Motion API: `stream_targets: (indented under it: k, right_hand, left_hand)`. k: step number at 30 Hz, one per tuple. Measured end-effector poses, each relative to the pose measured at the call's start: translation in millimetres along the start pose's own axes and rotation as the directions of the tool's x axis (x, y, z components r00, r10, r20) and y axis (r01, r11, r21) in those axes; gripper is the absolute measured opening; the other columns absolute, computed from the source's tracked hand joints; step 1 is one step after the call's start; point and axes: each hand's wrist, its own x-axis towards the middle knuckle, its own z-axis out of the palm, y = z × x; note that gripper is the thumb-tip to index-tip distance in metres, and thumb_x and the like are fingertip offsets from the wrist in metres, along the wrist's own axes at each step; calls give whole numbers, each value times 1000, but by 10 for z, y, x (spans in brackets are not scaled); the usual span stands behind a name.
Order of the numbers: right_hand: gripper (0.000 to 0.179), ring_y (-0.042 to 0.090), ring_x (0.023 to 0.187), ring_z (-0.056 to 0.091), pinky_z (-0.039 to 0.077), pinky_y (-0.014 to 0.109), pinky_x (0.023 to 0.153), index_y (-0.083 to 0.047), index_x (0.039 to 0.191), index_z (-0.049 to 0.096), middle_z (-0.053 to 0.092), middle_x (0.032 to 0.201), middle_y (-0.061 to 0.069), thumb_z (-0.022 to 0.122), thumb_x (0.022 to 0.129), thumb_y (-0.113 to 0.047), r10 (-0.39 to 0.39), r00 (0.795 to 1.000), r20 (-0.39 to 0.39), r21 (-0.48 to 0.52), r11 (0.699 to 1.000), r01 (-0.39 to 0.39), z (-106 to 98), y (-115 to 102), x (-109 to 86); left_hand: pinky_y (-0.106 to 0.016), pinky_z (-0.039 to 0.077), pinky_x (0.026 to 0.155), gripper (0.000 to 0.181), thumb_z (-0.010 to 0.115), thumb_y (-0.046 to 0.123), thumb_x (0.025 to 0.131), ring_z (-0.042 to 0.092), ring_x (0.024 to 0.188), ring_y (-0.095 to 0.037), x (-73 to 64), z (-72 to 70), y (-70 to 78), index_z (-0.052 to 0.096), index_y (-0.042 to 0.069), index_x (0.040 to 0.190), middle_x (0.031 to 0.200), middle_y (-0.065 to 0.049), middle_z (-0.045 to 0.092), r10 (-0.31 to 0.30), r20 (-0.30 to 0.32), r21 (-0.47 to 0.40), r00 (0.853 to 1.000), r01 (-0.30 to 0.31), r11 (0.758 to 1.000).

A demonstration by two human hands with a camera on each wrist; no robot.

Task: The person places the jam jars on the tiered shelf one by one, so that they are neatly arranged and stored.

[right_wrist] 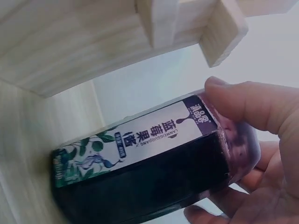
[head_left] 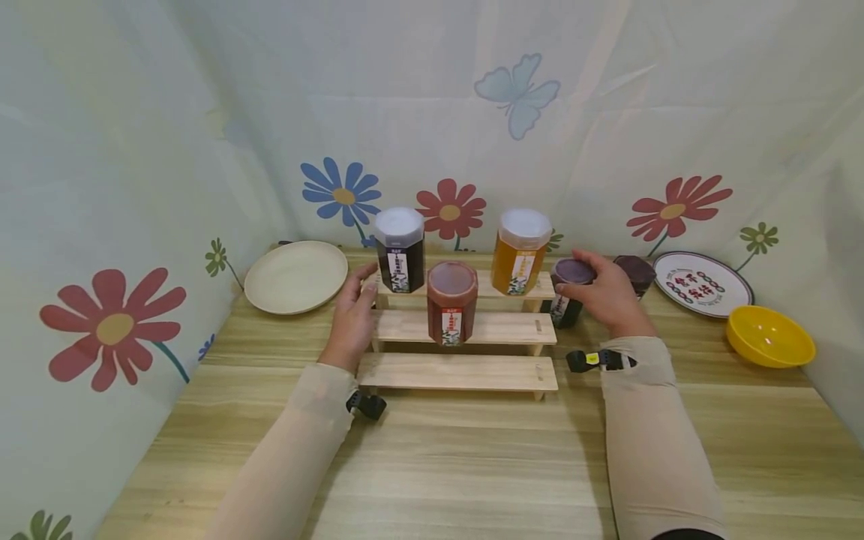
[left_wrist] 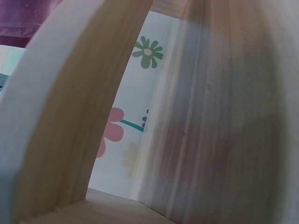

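A stepped wooden rack (head_left: 466, 373) stands mid-table with jars on it. My right hand (head_left: 610, 296) grips a dark blueberry jam jar (right_wrist: 140, 163) by its purple lid, thumb on one side and fingers on the other. That jar is upright beside the rack's right end; whether its base touches the table I cannot tell. At the rack's left end my left hand (head_left: 351, 319) rests against the upper tier, fingers loosely bent, near a dark jar with a white lid (head_left: 400, 255). A yellow jar (head_left: 518, 259) shares that top tier. One tier lower stands a reddish jar (head_left: 452, 307).
Behind my right hand is another dark jar (head_left: 637, 274). A patterned white plate (head_left: 702, 296) and a yellow bowl (head_left: 769, 337) lie at the right. On the left a cream plate (head_left: 295, 277) lies near the flowered curtain (head_left: 432, 112) that encloses the table.
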Motion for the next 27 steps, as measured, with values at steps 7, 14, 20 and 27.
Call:
stream_targets:
  k: [7, 14, 20, 27]
  right_hand:
    - [84, 42, 139, 50, 43, 57, 113, -5, 162, 40, 45, 160, 25, 82, 93, -29, -41, 998, 57, -56, 997, 44, -158, -138, -110]
    - [85, 37, 131, 54, 46, 52, 105, -12, 163, 41, 51, 155, 20, 84, 92, -32, -47, 989, 141, -69, 996, 57, -343, -301, -267]
    - [80, 34, 123, 55, 49, 39, 97, -12, 160, 44, 55, 148, 17, 83, 93, -28, -53, 973, 227, -74, 995, 72, -489, -429, -433]
    - [75, 29, 113, 59, 52, 23, 85, -12, 155, 52, 60, 142, 14, 87, 90, -27, -151, 954, 260, -122, 975, 187, -591, -559, -632]
  left_hand:
    - [-48, 18, 130, 46, 39, 26, 115, 21, 159, -18, 19, 5, 4, 45, 15, 159, 170, -5, 34, -2, 7, 16, 1000, 2, 1000]
    - [-49, 19, 129, 46, 38, 25, 115, 22, 159, -19, 6, -7, 2, 44, 13, 159, 169, -2, 35, -1, 4, 11, 1000, 1, 1000]
    - [-49, 19, 130, 46, 38, 26, 115, 22, 159, -20, 3, -6, -6, 44, 13, 159, 169, -2, 35, 3, 3, 15, 1000, -3, 1000]
    - [-48, 19, 129, 47, 38, 25, 115, 23, 159, -19, 8, -1, -1, 43, 12, 160, 169, -2, 35, 5, 4, 29, 1000, -5, 1000]
